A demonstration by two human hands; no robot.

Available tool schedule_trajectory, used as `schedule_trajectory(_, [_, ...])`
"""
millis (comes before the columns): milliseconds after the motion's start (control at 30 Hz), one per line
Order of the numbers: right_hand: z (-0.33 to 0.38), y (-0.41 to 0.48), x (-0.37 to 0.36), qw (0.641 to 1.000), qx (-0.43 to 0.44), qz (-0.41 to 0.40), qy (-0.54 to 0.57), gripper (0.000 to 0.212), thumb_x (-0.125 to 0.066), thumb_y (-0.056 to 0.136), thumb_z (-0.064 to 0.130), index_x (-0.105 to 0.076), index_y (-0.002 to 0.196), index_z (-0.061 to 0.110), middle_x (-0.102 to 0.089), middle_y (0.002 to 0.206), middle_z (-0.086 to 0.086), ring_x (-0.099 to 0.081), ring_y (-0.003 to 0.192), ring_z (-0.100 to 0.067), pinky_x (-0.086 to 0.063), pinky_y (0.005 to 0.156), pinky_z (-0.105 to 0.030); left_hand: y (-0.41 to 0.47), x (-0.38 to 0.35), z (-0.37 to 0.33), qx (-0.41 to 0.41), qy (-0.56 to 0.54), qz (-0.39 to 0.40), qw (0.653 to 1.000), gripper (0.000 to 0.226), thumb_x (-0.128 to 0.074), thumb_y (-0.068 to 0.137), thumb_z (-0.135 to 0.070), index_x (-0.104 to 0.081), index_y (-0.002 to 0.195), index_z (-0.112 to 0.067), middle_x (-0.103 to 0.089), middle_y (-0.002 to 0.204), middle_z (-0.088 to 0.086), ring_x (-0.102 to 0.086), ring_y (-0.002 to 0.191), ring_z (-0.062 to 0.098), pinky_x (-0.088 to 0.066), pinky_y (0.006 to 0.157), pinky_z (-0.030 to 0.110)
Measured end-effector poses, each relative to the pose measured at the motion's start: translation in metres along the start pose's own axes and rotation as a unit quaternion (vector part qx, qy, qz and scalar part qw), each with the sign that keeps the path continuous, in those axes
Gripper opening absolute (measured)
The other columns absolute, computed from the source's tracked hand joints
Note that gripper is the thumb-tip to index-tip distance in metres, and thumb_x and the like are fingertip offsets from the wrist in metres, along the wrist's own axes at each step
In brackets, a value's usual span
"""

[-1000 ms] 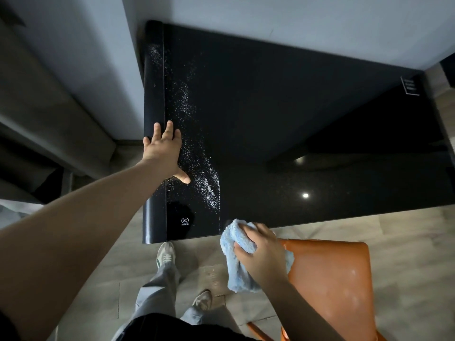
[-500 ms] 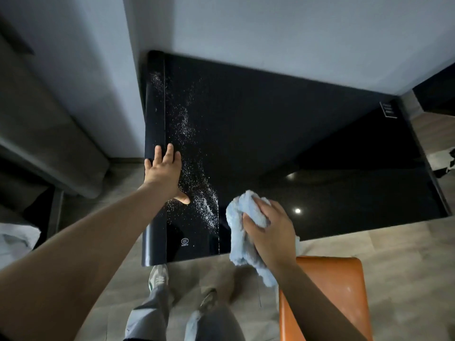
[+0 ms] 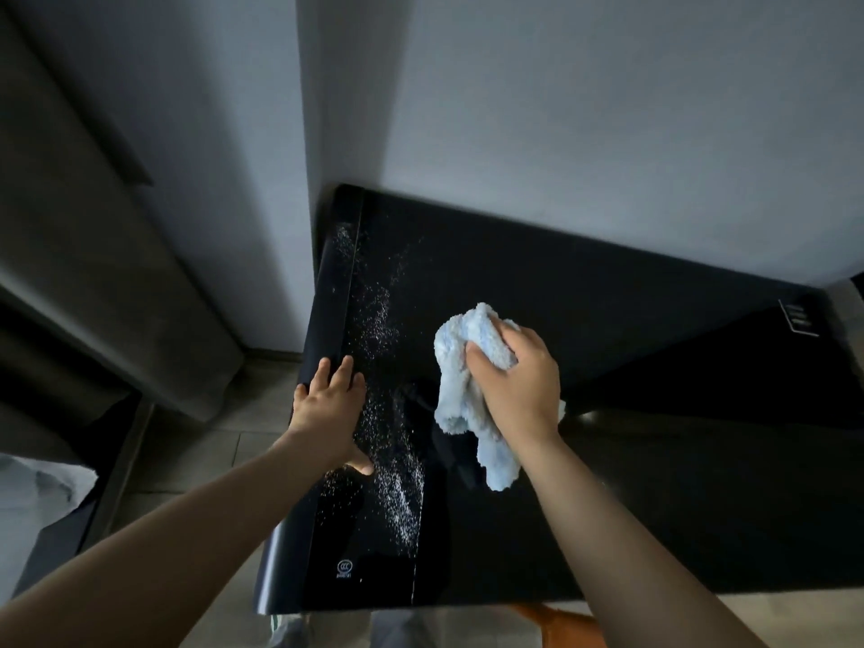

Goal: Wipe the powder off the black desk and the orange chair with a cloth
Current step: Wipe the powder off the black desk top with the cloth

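Above the black desk point(image 3: 608, 413), the right hand point(image 3: 519, 390) grips the bunched blue cloth point(image 3: 467, 362) just right of the powder point(image 3: 388, 441), while the left hand point(image 3: 329, 404) rests flat, fingers straight, on the desk's left edge.

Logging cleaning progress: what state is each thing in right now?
black desk: powder-streaked along its left side
powder: scattered, unwiped
cloth: bunched, over the desk right of the powder
left hand: flat on the desk's left edge
right hand: grips the cloth
orange chair: only a sliver shows past the desk's near edge
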State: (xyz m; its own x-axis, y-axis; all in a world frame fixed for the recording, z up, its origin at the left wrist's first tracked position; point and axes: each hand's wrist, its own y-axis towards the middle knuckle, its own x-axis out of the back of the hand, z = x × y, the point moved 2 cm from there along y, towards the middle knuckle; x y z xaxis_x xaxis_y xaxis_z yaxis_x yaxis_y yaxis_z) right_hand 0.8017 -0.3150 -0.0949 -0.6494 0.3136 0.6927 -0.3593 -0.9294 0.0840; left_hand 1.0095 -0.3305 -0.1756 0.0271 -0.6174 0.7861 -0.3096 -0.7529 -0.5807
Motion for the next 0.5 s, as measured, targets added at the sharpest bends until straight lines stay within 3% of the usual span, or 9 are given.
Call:
schedule_trajectory(67, [-0.001, 0.029, -0.007, 1.000, 0.006, 0.009, -0.003, 0.031, -0.069, 0.084, 0.034, -0.069, 0.113, 0.022, -0.062, 0.103, 0.011, -0.060, 0.093, -0.006, -0.053, 0.081, -0.031, 0.005, 0.012, -0.001, 0.010, -0.029, -0.021, 0.999, 0.107, -0.080, 0.061, -0.058, -0.031, 0.148, -0.017, -0.008, 0.159, 0.004, -0.006, 0.147, 0.029, -0.018, 0.118, 0.047])
schedule_trajectory(133, [-0.002, 0.059, -0.014, 1.000, 0.016, 0.022, -0.007, 0.030, -0.069, 0.084, 0.034, -0.068, 0.113, 0.024, -0.062, 0.103, 0.011, -0.060, 0.093, -0.006, -0.052, 0.080, -0.028, 0.012, 0.023, 0.001, 0.025, -0.057, -0.068, 0.996, 0.091, -0.075, 0.070, -0.057, -0.038, 0.143, -0.018, -0.019, 0.155, 0.003, -0.016, 0.143, 0.026, -0.021, 0.117, 0.043])
schedule_trajectory(233, [-0.004, 0.106, -0.027, 0.999, 0.037, 0.038, -0.011, 0.027, -0.068, 0.085, 0.031, -0.068, 0.112, 0.026, -0.062, 0.103, 0.010, -0.058, 0.090, -0.004, -0.046, 0.073, -0.019, 0.026, 0.034, 0.005, 0.048, -0.080, -0.119, 0.988, 0.088, -0.068, 0.080, -0.053, -0.025, 0.151, -0.022, -0.010, 0.159, 0.003, -0.006, 0.146, 0.028, -0.015, 0.119, 0.044])
schedule_trajectory(333, [-0.004, 0.152, -0.041, 0.996, 0.067, 0.048, -0.037, 0.018, -0.065, 0.086, 0.029, -0.069, 0.103, 0.026, -0.061, 0.095, 0.009, -0.058, 0.083, -0.005, -0.039, 0.061, -0.013, 0.043, 0.038, 0.007, 0.076, -0.102, -0.121, 0.984, 0.095, -0.066, 0.082, -0.052, -0.012, 0.154, -0.024, 0.007, 0.161, 0.002, 0.007, 0.148, 0.030, -0.012, 0.119, 0.048])
schedule_trajectory(500, [-0.004, 0.216, -0.069, 0.990, 0.112, 0.053, -0.071, 0.009, -0.061, 0.088, 0.028, -0.067, 0.091, 0.022, -0.062, 0.087, 0.007, -0.060, 0.076, -0.009, -0.041, 0.057, -0.019, 0.069, 0.036, 0.004, 0.092, -0.109, -0.103, 0.984, 0.112, -0.067, 0.074, -0.063, -0.002, 0.154, -0.020, 0.018, 0.160, 0.007, 0.010, 0.148, 0.029, -0.013, 0.120, 0.043])
